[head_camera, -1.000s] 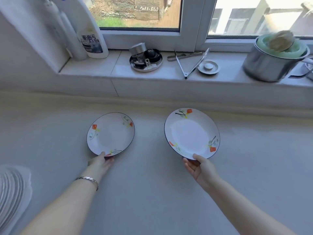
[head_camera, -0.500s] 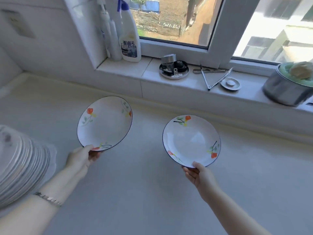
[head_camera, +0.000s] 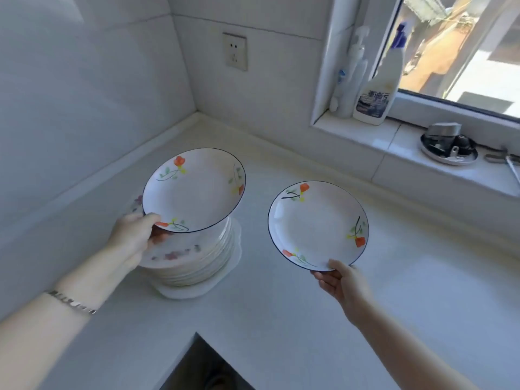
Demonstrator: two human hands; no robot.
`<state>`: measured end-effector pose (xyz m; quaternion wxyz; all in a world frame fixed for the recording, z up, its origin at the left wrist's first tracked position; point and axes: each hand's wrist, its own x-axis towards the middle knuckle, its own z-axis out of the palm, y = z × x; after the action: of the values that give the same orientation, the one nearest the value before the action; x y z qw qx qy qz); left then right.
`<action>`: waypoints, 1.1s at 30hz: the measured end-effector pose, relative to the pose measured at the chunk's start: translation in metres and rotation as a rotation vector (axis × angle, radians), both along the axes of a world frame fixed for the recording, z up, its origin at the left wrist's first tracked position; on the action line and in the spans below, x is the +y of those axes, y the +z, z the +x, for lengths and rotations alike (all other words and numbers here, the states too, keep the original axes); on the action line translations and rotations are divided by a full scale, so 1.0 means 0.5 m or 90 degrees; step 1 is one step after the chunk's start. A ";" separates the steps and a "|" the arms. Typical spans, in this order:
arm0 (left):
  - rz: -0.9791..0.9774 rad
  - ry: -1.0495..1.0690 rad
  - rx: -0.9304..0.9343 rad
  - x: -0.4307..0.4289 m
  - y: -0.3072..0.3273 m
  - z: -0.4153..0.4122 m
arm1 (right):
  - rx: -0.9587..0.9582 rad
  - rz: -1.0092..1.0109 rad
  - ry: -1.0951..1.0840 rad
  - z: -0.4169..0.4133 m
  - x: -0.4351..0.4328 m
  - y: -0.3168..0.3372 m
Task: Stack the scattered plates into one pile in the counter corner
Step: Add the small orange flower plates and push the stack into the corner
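The left hand (head_camera: 135,237) grips the near rim of a flower-painted plate (head_camera: 194,190), held tilted over the pile of plates (head_camera: 197,263) in the far left corner of the counter (head_camera: 309,319). The right hand (head_camera: 342,285) pinches the near rim of a second flowered plate (head_camera: 318,225), to the right of the pile. On the windowsill (head_camera: 394,136), a white spray bottle (head_camera: 377,88) bears a label with large Chinese characters, too blurred to read.
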<state>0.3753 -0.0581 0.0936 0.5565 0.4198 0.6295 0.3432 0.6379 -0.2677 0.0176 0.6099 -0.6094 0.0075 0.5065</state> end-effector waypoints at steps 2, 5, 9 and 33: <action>-0.010 -0.006 0.016 0.046 0.002 -0.051 | 0.010 0.012 -0.008 -0.056 0.060 0.009; -0.011 -0.019 0.034 0.099 0.001 -0.104 | 0.019 0.027 -0.038 -0.121 0.140 0.025; -0.030 -0.051 0.054 0.134 -0.015 -0.145 | 0.046 0.045 -0.076 -0.182 0.209 0.053; 0.035 -0.383 0.456 0.126 -0.022 -0.194 | -0.129 0.066 0.101 -0.219 0.285 0.185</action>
<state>0.2782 0.0047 0.0827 0.3673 0.6903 0.6232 0.0168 0.5286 -0.1251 0.1102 0.5966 -0.6237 -0.1286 0.4884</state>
